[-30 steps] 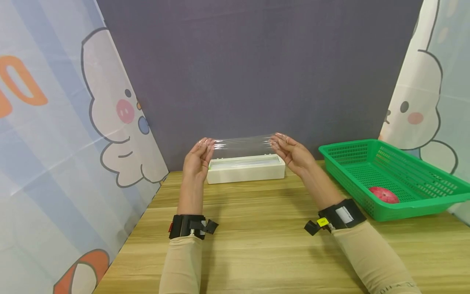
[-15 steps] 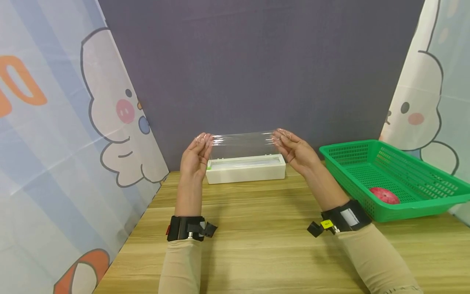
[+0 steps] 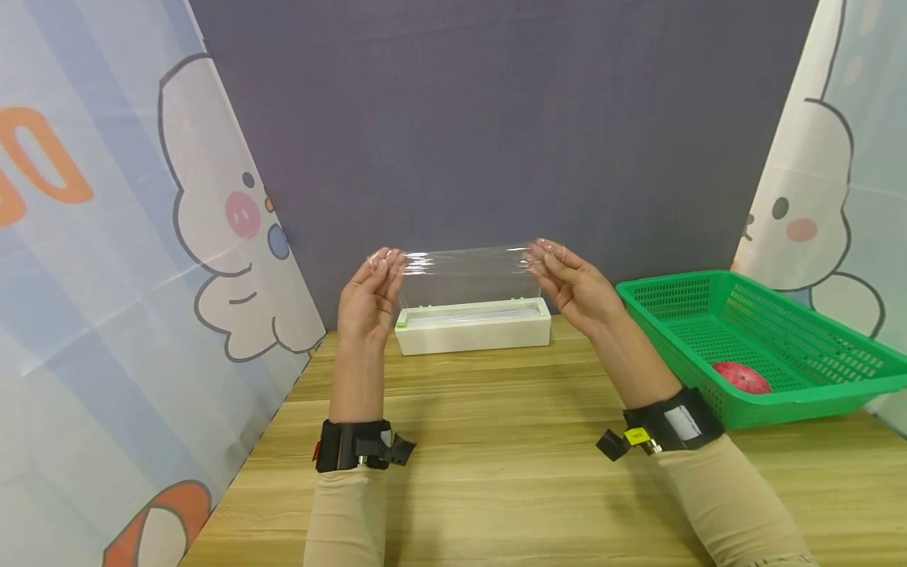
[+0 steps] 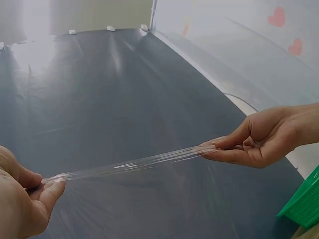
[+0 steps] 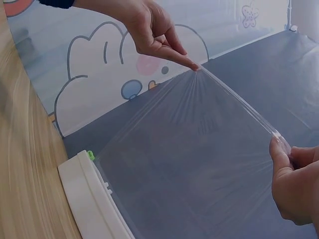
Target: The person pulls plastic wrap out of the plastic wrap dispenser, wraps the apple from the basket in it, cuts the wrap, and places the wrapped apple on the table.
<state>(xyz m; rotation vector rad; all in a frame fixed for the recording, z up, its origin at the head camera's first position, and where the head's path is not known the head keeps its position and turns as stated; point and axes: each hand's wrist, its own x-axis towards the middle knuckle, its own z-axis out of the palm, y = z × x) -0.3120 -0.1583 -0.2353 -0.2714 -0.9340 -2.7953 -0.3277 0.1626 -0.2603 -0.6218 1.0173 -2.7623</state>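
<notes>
Clear film (image 3: pixel 464 261): it is stretched between left hand (image 3: pixel 364 303) and right hand (image 3: pixel 583 293), and down to the white box, so a straight passage there is blocked.
White box (image 3: pixel 475 336): low obstacle; behind it, the dark backdrop (image 3: pixel 496 134) closes the way.
Tabletop (image 3: pixel 489 465): free room before the white box.
Green basket (image 3: pixel 825 403): its wall obstructs the right side.
</notes>
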